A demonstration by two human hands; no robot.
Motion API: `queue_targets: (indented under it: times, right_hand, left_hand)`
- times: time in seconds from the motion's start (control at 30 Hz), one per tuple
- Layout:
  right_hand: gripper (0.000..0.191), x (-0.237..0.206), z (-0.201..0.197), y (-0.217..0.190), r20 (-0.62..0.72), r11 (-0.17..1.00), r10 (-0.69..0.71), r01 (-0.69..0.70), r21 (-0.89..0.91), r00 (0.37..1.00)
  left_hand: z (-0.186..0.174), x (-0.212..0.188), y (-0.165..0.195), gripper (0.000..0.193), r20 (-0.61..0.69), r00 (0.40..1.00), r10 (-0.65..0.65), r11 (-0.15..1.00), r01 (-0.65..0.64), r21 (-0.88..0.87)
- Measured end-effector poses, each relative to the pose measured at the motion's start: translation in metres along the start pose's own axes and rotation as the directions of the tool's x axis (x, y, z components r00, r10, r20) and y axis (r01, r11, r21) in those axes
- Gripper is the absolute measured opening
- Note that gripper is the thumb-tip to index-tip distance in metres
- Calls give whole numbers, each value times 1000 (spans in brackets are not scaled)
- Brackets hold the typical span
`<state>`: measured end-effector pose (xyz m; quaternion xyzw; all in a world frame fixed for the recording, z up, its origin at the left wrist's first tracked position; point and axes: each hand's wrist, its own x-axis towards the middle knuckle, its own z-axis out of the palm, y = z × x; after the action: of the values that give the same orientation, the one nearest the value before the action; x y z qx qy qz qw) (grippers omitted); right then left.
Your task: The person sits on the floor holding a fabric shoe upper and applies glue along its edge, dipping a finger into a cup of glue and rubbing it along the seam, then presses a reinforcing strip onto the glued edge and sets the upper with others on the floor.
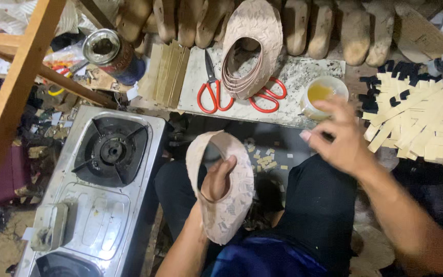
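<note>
While my left hand (216, 179), near my lap, grips a soft, light, floppy pink shoe upper (226, 190) through its opening, thumb hooked over the rim, my right hand (337, 136) hovers loosely spread, empty, by a far glue cup (324, 95), with a dark-labelled round tin (114, 54) far left.

The single head-worn camera looked steeply down from close above the seated person's lap, facing forward toward the speckled white bench (303, 72).
</note>
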<state>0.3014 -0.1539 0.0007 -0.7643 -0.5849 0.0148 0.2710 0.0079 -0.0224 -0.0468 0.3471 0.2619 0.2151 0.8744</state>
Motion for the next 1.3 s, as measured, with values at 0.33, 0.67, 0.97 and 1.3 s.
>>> queue_targets:
  times: [0.33, 0.67, 0.97, 1.3]
  right_hand:
    - [52, -29, 46, -85, -65, 922, -337, 343, 180, 939]
    - [50, -22, 37, -85, -145, 893, -417, 434, 117, 897]
    - [46, -26, 44, -87, -95, 916, -358, 369, 156, 929]
    - [49, -29, 48, -86, -91, 916, -386, 393, 79, 918]
  left_hand:
    - [18, 8, 2, 29, 142, 990, -5, 996, 17, -86]
    - [-1, 8, -9, 32, 174, 985, 3, 995, 14, -101]
    - [-3, 8, -21, 31, 198, 978, 60, 987, -28, -161]
    - [-1, 15, -15, 42, 96, 974, 206, 977, -199, -81]
